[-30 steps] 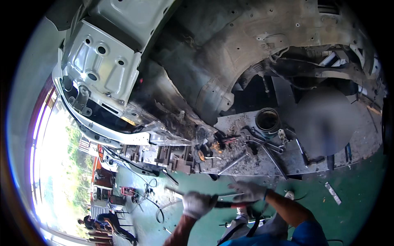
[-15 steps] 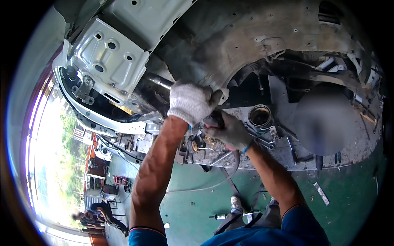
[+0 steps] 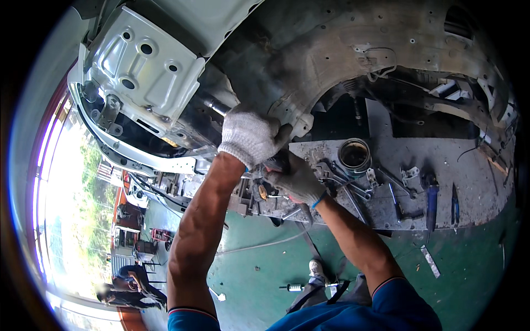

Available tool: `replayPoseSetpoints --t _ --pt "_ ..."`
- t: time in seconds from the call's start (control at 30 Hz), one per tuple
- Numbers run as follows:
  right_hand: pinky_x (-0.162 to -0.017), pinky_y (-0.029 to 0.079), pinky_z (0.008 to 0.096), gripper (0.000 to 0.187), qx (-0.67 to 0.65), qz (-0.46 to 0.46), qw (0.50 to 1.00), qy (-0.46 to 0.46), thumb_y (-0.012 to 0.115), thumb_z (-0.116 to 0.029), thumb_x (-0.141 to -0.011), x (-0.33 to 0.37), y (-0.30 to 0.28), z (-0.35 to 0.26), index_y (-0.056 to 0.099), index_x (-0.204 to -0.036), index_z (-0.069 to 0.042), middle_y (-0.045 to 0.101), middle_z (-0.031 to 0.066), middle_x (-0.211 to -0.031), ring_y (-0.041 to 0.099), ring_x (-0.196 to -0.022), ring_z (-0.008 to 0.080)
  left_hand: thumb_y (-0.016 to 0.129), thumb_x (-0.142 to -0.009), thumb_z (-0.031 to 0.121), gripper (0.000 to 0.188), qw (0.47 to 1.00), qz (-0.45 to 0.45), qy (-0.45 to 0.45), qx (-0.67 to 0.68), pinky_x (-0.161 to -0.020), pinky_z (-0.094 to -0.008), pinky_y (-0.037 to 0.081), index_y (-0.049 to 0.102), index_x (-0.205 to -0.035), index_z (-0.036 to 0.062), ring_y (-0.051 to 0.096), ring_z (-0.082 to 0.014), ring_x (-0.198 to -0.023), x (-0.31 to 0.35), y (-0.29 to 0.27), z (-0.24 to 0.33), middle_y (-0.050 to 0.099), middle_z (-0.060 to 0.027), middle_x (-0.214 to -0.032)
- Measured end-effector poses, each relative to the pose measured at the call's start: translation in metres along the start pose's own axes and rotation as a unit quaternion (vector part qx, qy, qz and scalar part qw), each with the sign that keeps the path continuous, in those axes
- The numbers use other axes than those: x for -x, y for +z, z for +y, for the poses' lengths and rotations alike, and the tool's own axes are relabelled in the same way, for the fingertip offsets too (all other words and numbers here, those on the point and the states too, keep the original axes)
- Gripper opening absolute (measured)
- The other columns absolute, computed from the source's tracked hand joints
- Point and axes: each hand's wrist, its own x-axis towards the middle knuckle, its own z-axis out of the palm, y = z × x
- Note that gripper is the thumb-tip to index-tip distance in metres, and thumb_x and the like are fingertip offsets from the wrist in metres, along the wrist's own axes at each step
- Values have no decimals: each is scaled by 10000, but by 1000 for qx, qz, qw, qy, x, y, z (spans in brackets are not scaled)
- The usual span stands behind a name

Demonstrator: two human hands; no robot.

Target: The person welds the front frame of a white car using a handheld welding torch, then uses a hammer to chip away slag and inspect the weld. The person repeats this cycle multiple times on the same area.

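At four o'clock of centre, the right hand (image 3: 301, 181) has its fingers clamped round the rear of a metal-barrelled tool (image 3: 217, 106), whose front the left hand (image 3: 247, 135) grips at eleven o'clock, presumably to steady it pointing ten o'clock toward the car body (image 3: 309, 71).

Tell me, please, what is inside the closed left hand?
The left hand grips a metal bar; part shows at the upper left. The length within the grip is covered.
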Motion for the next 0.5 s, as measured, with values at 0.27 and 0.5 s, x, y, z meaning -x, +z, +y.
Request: replayPoseSetpoints --t 0.27,0.5 --pt "-652 552 318 308 12 45 999 -16 786 -165 -883 9 39 0 645 -1117 -23 714 51 -929 651 -741 99 777 -815 408 301 998 -3 58 20 -599 -439 523 762 -643 161 646 -299 -573 14 -8 -6 624 -71 -568" --pt "-600 545 329 288 117 75 989 -40 779 -176 -881 12 39 -8 636 -1074 -18 699 58 -772 670 -652 120 777 -816 405 306 997 -10 73 25 -601 -435 524 758 -634 160 649 -290 -586 15 -8 -7 619 -69 -567"
